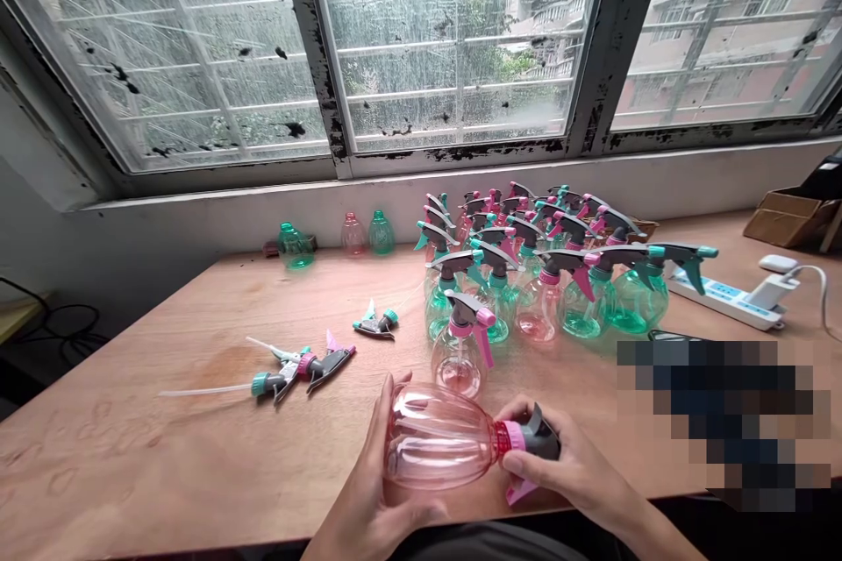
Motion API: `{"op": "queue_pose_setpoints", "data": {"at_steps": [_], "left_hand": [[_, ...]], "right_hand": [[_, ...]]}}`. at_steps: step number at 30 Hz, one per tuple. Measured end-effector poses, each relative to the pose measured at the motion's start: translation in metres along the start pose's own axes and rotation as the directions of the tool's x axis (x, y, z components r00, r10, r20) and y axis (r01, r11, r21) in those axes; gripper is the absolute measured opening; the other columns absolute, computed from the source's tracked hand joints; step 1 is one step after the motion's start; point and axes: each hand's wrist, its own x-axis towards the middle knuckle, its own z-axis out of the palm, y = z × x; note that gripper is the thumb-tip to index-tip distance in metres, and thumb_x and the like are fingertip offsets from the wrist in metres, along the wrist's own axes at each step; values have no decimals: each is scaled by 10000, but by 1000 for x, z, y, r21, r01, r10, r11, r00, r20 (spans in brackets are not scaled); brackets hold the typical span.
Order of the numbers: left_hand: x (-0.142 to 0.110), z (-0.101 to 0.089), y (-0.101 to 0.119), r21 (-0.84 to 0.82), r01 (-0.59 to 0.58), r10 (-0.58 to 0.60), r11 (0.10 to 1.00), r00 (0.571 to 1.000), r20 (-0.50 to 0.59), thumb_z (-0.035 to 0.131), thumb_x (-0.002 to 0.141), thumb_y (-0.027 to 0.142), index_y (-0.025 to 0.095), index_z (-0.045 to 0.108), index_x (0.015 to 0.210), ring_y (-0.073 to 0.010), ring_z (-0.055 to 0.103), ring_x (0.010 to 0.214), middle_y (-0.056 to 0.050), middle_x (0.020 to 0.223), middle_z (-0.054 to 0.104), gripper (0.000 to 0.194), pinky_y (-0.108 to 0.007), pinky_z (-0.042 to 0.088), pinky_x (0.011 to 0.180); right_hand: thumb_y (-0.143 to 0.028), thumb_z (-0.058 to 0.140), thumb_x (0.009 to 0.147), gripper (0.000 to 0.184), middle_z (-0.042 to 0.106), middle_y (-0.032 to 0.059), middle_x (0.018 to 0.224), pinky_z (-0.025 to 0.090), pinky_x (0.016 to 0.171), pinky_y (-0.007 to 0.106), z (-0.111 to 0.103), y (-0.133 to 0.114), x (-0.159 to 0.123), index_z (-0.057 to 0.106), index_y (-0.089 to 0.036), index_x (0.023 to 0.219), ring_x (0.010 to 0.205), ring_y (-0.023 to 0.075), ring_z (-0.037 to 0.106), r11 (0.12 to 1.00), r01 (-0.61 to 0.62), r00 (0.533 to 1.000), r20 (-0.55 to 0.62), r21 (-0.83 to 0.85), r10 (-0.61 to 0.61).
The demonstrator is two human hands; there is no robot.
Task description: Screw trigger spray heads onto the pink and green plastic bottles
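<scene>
A clear pink spray bottle (438, 436) lies sideways in the air over the table's front edge, its base to the left. My left hand (374, 478) cups the base, thumb below and fingers behind. On the neck sits a grey trigger sprayer head (540, 436) with a pink collar and pink trigger. My right hand (571, 456) pinches that head at its collar, thumb in front. Just beyond the bottle, another pink spray bottle (459, 359) stands upright with its head fitted. Whether the collar is threaded fully on cannot be made out.
Many green and pink spray bottles (588, 307) stand grouped at centre right. Loose sprayer heads (309, 364) with tubes lie left, another sprayer head (377, 324) farther back. Headless bottles (381, 234) stand near the wall. A power strip (730, 300) and a cardboard box (793, 215) are right.
</scene>
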Motion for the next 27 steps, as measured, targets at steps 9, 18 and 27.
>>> {"op": "queue_pose_setpoints", "data": {"at_steps": [9,18,27], "left_hand": [[1,-1,5,23,12,-12,1000,1000,1,805,896,401,395,181,1668,-347,258,1605,-54,1763,218,992,-449,279,1303],[-1,-2,7,51,27,-29,998,999,31,777,927,380,461,131,1658,-324,277,1595,-27,1770,189,980,-445,285,1295],[-1,3,-1,5,26,-26,1000,999,-32,734,949,406,493,91,1653,-335,368,1551,-48,1765,217,958,-514,243,1296]], "right_hand": [[-480,898,775,406,702,-5,773,530,658,253,0,2,0,702,-168,946,696,154,622,1000,-9,1000,0,-1,9],[-491,896,770,400,708,6,796,558,644,249,-1,0,-1,730,-175,951,720,169,634,999,3,1000,-9,-40,-4],[-505,906,752,405,697,0,782,620,649,274,3,-4,-3,740,-185,936,725,182,656,999,-35,999,-8,-7,35]]}}
